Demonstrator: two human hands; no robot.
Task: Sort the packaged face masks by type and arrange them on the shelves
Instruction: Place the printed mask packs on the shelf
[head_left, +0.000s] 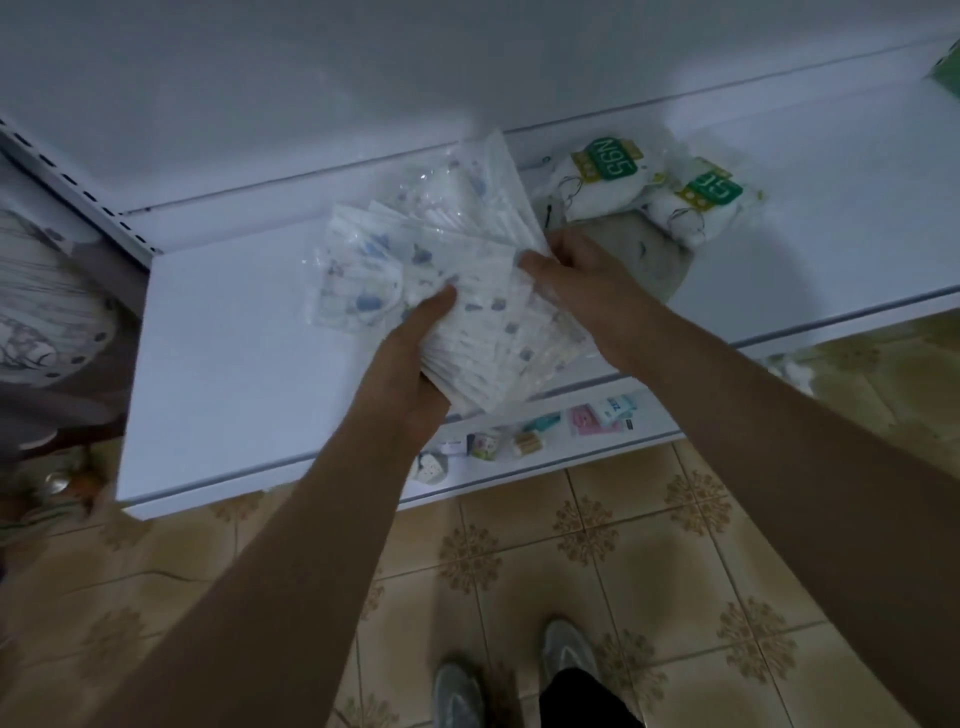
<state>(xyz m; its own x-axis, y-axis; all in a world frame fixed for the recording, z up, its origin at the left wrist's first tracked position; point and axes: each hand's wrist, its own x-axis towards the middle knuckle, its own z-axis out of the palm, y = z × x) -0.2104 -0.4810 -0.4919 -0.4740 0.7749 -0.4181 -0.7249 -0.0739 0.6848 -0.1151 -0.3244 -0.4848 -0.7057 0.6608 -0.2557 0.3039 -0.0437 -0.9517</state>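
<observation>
Head view: your left hand (415, 358) and right hand (576, 275) both have fingers clamped on a fanned stack of printed masks (441, 270), held above the white shelf (218, 364). Two N95 packs (605, 179) already lie on that shelf just beyond the stack. In my judgement sorting is only begun: the stack remains unplaced, and assorted packs (524, 431) sit on the level below.

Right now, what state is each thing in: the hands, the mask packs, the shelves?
Left hand: gripping the fanned stack from below.
Right hand: closed on the stack's right edge.
Printed mask packs: fanned, held above the upper shelf.
N95 packs: two, lying on the upper shelf.
Upper shelf: mostly bare on the left.
Lower shelf: holds small assorted packets.
</observation>
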